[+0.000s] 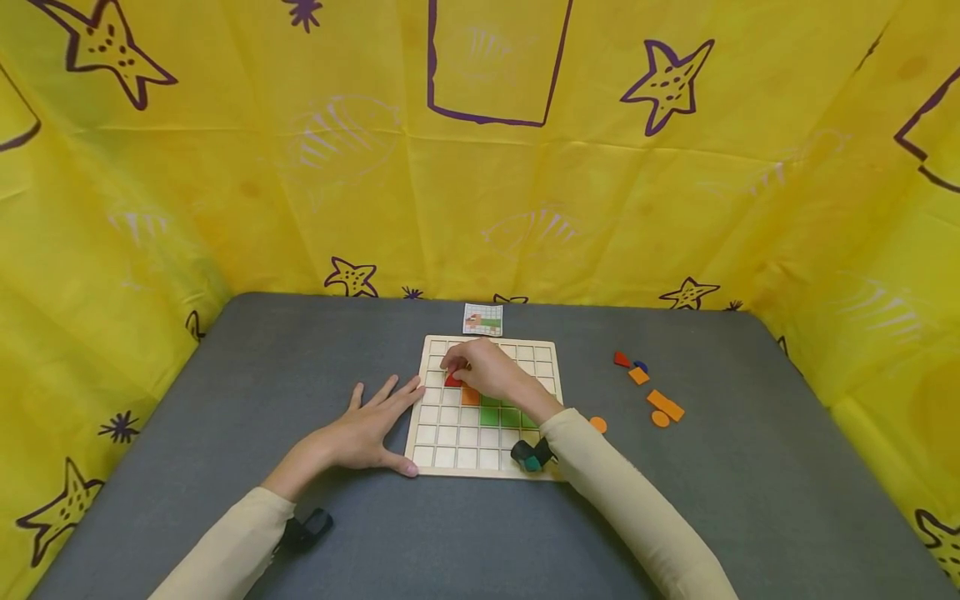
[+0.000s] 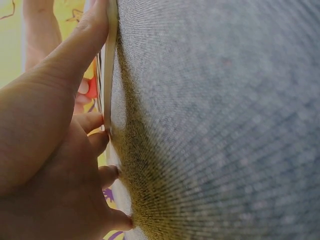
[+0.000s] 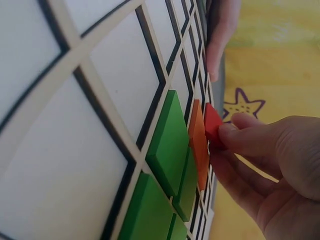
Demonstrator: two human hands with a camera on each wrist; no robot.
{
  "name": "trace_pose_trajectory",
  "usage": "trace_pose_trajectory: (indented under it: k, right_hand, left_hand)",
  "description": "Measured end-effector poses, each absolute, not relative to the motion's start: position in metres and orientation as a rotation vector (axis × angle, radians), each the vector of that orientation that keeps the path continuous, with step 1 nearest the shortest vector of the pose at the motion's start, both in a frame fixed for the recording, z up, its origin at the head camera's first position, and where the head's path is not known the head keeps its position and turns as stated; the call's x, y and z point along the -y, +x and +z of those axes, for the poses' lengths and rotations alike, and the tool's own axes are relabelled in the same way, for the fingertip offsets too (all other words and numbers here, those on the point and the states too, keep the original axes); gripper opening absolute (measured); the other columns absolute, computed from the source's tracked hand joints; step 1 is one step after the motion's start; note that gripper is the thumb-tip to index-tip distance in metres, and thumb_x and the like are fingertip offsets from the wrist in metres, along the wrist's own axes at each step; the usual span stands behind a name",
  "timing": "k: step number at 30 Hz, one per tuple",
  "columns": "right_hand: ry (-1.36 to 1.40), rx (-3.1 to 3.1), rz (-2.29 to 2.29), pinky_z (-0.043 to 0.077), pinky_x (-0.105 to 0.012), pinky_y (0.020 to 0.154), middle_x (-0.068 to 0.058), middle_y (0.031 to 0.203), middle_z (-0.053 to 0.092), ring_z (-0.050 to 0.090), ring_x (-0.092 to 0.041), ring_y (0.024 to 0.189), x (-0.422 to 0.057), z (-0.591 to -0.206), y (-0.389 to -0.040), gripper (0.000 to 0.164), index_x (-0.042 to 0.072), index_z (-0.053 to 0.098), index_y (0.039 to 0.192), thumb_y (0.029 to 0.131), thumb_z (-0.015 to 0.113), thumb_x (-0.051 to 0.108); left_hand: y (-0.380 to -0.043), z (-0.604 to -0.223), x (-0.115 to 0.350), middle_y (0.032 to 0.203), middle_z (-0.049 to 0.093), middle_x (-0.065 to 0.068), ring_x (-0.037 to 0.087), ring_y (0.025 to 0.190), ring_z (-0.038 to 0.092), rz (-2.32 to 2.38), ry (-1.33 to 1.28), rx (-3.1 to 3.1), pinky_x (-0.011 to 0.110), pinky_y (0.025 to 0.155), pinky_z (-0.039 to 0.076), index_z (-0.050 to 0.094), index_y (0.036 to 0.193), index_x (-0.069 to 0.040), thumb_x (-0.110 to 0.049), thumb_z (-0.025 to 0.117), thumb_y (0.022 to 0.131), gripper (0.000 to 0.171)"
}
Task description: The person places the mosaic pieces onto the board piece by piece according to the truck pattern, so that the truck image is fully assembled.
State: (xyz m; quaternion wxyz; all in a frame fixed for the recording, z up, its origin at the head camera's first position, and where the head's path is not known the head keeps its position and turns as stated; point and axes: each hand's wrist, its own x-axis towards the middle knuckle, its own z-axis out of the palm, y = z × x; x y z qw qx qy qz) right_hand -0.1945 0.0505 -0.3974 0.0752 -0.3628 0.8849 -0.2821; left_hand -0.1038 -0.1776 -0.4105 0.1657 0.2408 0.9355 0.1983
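Where one board (image 1: 446,436) lies, fingers (image 3: 255,139) pinch one tile (image 3: 213,123).

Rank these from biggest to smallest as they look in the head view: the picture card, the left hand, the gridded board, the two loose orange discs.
1. Gridded board
2. Left hand
3. Picture card
4. Nearer disc and farther disc from the board: too alike to rank.
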Motion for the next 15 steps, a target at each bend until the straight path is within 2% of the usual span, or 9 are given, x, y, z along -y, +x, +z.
trace_pose_trajectory:
  k: [15]
  right_hand:
    - [-1.059,-2.643,-0.775,0.052,-0.026,0.082,-0.002,0.095,0.072,0.064,-0.012,0.088,-0.0477,-0.4002,-0.1992,0.016,0.007,0.074,0.101,0.091,0.065,-0.001]
  left_hand:
    - [-0.1042,-0.4125,0.1785,0.164,0.013,0.007,0.042,0.148,0.006,0.577,0.699,-2.665,0.075,0.105,-0.002,0.024,0.156,-0.011,-0.061,0.079,0.070,0.114]
